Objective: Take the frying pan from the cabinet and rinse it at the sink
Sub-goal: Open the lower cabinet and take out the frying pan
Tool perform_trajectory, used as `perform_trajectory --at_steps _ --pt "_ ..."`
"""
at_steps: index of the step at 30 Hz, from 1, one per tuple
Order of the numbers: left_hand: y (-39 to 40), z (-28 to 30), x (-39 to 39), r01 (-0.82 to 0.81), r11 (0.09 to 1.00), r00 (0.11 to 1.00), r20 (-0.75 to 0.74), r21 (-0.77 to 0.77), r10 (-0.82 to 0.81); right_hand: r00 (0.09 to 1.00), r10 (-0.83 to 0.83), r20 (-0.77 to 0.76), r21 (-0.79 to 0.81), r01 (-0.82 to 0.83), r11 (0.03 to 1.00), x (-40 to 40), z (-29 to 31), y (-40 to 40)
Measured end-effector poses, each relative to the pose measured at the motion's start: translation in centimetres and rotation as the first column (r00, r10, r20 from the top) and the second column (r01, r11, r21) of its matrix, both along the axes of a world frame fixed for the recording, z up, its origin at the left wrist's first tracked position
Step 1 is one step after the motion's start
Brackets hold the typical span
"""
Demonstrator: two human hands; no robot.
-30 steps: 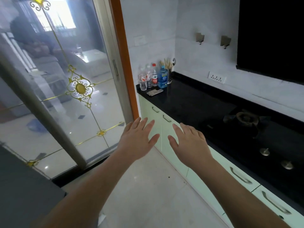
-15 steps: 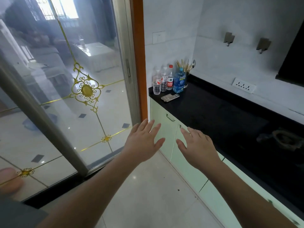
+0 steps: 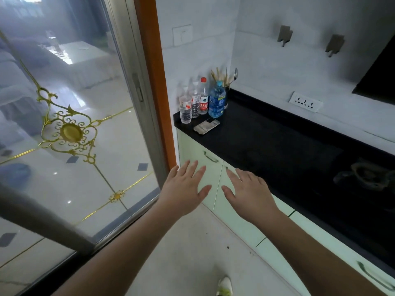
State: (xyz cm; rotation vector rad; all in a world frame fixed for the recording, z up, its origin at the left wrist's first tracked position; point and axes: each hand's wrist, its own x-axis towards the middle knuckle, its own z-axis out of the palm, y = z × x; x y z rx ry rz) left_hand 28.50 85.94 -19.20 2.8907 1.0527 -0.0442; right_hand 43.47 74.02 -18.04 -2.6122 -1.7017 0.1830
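Before the pale green cabinet doors (image 3: 203, 167), the left hand (image 3: 183, 189) and right hand (image 3: 250, 193) hover side by side, each grip spread and holding nothing. Both doors are closed; no frying pan shows. Bottles (image 3: 203, 97) stand on the black tabletop (image 3: 277, 146) beyond.
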Motion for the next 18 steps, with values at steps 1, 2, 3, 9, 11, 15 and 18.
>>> perform_trajectory --at_steps 1,2,3,9,11,15,18 --pt "0.8 -0.5 0.7 0.011 1.000 1.000 -0.010 -0.012 -0.011 1.000 -0.007 -0.011 -0.013 0.007 1.000 0.6 -0.5 0.7" --pt "1.6 -0.9 1.5 0.022 0.999 1.000 -0.019 -0.023 -0.023 1.000 -0.014 -0.023 -0.022 0.014 1.000 1.2 -1.1 1.4" --pt "2.4 -1.3 2.4 0.033 0.999 0.999 -0.027 -0.033 -0.034 0.999 -0.024 -0.032 -0.028 0.023 0.999 1.8 -1.8 2.2" --pt "8.5 -3.7 8.3 0.044 0.995 0.997 -0.058 -0.094 -0.049 0.996 -0.049 -0.076 -0.053 0.045 0.998 6.0 -5.8 8.7" --pt "10.5 -4.5 10.2 0.053 0.993 0.993 -0.100 -0.105 -0.064 0.994 -0.046 -0.097 -0.073 0.039 0.997 7.4 -6.9 10.9" --pt "14.1 -6.0 12.9 0.115 0.988 0.984 -0.128 -0.098 -0.128 0.995 -0.023 -0.094 -0.128 0.011 0.992 10.1 -9.0 13.6" --pt "16.5 -7.4 14.0 0.137 0.985 0.980 -0.132 -0.105 -0.151 0.991 -0.047 -0.123 -0.170 0.026 0.985 11.4 -10.3 15.0"
